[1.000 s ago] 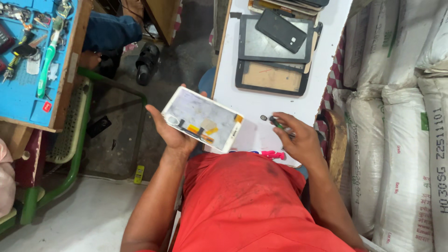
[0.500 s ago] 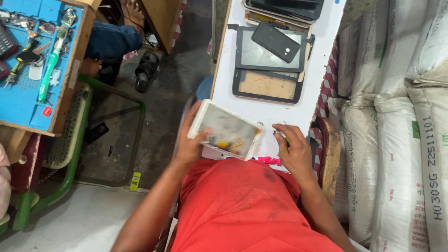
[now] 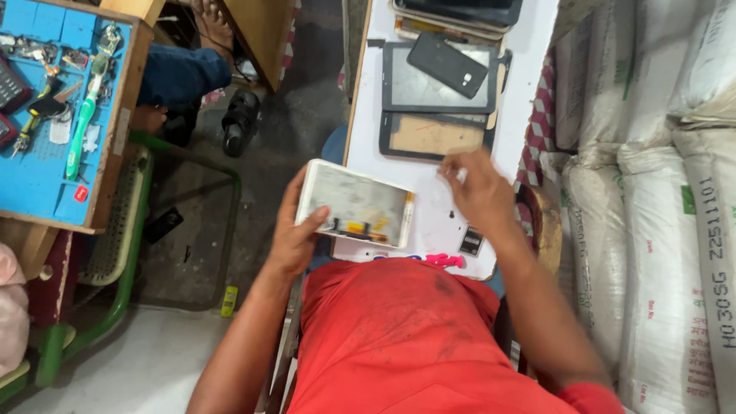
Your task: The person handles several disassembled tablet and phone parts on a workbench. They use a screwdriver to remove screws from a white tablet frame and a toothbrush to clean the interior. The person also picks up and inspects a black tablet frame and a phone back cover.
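White workbench (image 3: pixel 441 222) is bearing an opened tablet shell (image 3: pixel 354 203) being gripped by left hand (image 3: pixel 295 238), while right hand (image 3: pixel 479 192), fingers loosely curled, is hovering beside it.

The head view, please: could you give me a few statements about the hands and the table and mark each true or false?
1. The left hand holds an opened tablet. True.
2. The right hand grips the tablet too. False: it is over the white table, apart from the tablet.
3. A dark phone lies on a tablet frame. True.
4. The sacks stand on the person's left. False: they are on the right.
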